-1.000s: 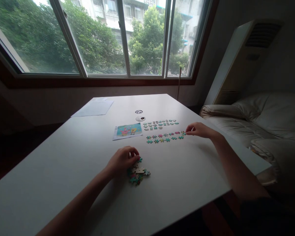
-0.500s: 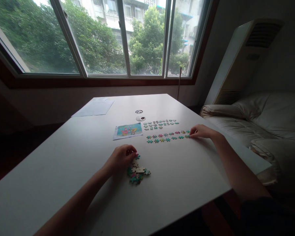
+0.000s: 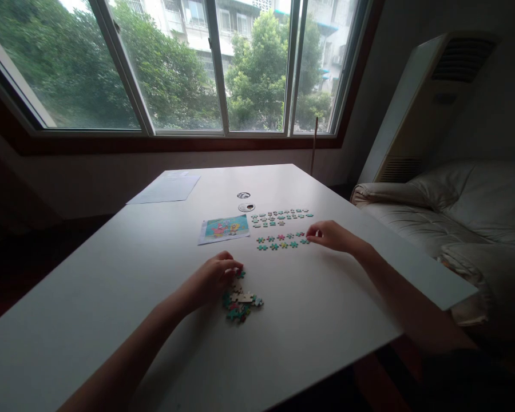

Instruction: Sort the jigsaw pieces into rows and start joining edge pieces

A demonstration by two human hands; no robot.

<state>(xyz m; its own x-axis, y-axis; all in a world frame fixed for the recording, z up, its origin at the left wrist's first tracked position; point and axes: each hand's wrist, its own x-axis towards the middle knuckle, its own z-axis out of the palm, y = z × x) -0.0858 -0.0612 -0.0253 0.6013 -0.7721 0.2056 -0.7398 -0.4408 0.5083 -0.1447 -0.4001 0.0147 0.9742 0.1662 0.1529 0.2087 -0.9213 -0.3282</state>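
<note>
My left hand (image 3: 212, 278) rests curled on the white table (image 3: 154, 274), its fingertips pinching at the top of a small heap of jigsaw pieces (image 3: 240, 300). My right hand (image 3: 331, 235) hovers low over the right end of the near row of laid-out pieces (image 3: 281, 241), fingers bent together and covering the last ones. A second row of pieces (image 3: 281, 217) lies just beyond. A colourful cartoon reference picture (image 3: 224, 228) lies left of the rows.
A sheet of paper (image 3: 165, 187) lies at the table's far left. Two round cable ports (image 3: 245, 206) sit mid-table. A cream sofa (image 3: 455, 212) and a standing air conditioner (image 3: 416, 103) are at right. Large windows (image 3: 189, 63) face trees.
My right hand has slid left along the near row of pieces, from its right end inward. My left hand stays at the heap, its fingers shifting slightly.
</note>
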